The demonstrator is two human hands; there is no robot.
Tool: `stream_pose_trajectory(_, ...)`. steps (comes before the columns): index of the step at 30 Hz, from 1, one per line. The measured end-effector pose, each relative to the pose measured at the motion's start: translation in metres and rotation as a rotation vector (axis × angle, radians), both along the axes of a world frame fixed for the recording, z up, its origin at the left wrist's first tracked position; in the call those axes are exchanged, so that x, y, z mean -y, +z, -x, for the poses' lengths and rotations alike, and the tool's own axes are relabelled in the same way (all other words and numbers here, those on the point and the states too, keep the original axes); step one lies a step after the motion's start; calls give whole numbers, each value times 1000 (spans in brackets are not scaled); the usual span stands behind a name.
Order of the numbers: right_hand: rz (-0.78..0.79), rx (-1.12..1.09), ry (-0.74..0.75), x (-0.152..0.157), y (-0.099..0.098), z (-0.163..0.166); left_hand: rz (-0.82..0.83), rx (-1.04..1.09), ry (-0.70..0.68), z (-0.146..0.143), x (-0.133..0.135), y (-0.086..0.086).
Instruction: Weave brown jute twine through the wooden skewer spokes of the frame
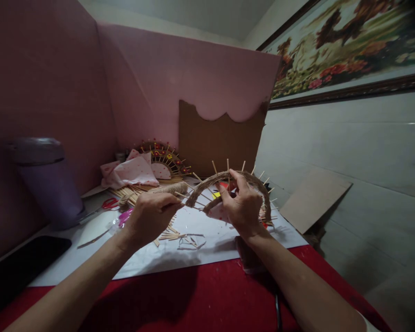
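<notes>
My right hand (242, 206) grips a half-round fan frame (212, 180) of thin wooden sticks with a band of jute twine woven across them, held up above the white sheet (193, 258). My left hand (151, 215) is closed in a pinch at the frame's left end, on the twine or a stick there. A roll of jute twine (169, 188) lies just behind my left hand. Loose short sticks (169, 234) are scattered on the sheet below.
A finished decorated fan (164, 161), pink dotted cloth (129, 171) and red-handled scissors (107, 204) lie at the back left. A purple lidded cup (46, 182) and a black phone (20, 265) sit at the left. Pink and brown cardboard panels stand behind; red cloth (200, 299) covers the front.
</notes>
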State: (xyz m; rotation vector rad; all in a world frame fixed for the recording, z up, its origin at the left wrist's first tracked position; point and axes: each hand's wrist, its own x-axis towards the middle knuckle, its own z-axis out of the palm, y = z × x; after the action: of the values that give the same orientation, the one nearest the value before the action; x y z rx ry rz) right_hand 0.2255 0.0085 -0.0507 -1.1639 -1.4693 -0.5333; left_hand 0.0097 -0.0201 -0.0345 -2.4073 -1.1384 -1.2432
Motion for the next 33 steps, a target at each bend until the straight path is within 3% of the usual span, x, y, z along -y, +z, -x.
stream_pose_trajectory(8,8,-9,13,2,1,3,153,147,-124,-10,2,-8)
stream_pose_trajectory(14,16,-33,12,2,1,3,567,566,-118,-15,0,-13)
stream_pose_trajectory(18,20,-34,16,1,0,3,675,694,-79,-20,-1,-17)
stream_pose_trajectory(23,12,-30,24,1,0,3,852,892,-134,-23,-1,-21)
stream_pose_trajectory(33,26,-25,21,0,-2,3,1020,948,-166,-23,-3,-23)
